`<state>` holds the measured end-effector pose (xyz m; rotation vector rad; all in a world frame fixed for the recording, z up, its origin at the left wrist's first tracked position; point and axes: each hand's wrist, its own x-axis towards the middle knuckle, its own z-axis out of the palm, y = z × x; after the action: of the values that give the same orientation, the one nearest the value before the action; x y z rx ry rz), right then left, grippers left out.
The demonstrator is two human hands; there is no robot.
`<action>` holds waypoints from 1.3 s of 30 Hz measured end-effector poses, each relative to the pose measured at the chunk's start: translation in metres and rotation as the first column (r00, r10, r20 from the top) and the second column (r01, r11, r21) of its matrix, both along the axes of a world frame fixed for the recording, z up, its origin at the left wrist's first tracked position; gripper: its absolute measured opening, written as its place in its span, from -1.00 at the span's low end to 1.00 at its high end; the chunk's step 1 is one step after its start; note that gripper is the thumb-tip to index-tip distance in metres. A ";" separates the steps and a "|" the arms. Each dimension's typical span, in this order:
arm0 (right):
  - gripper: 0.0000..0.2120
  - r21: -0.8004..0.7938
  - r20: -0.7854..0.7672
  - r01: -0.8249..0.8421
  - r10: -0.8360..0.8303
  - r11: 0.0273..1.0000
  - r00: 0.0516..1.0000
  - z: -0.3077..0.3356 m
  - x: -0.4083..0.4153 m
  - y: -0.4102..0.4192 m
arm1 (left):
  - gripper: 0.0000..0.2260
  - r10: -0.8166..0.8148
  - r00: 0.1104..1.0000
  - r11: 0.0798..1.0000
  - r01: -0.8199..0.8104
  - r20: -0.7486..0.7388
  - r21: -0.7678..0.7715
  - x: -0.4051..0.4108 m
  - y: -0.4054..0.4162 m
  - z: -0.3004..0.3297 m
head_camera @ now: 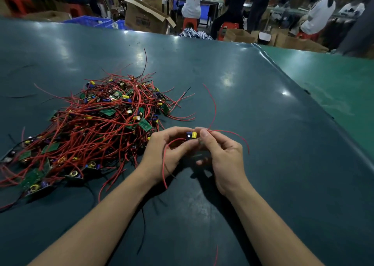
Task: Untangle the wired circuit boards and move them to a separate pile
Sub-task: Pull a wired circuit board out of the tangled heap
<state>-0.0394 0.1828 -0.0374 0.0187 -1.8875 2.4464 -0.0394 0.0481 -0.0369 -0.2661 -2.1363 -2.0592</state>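
Note:
A big tangled pile of small green circuit boards with red wires (97, 128) lies on the left half of the dark green table (263, 124). Just right of the pile, both hands meet over the table. My left hand (164, 154) and my right hand (220, 154) together pinch one small circuit board (191, 135) with a blue and a yellow part on it. Its red wires (212, 108) curl up, out to the right and down past my left wrist. The board itself is mostly hidden by my fingers.
A loose black wire (144, 225) and a short red wire (216, 253) lie on the table near my forearms. Beyond the far table edge stand cardboard boxes (145, 17), blue crates (91, 21), red stools, and several seated people with their backs turned.

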 end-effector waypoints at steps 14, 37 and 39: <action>-0.93 -0.275 0.090 0.141 -0.120 0.951 0.989 0.006 -0.004 0.008 | -0.86 0.012 0.996 0.987 -0.026 0.088 0.161 0.003 -0.001 0.003; -0.84 -0.331 0.173 0.253 -0.205 0.909 0.963 0.005 -0.010 0.015 | -0.78 -0.035 0.997 0.997 0.030 0.071 0.073 0.003 -0.004 0.003; -0.82 -0.343 0.169 0.325 -0.282 0.882 0.944 0.006 -0.014 0.018 | -0.78 -0.034 0.996 0.996 0.026 0.082 0.090 0.003 -0.004 0.003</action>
<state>-0.0530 0.2013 -0.0316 -0.4094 -1.3079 2.5677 -0.0367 0.0439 -0.0339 -0.2054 -2.0923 -2.2123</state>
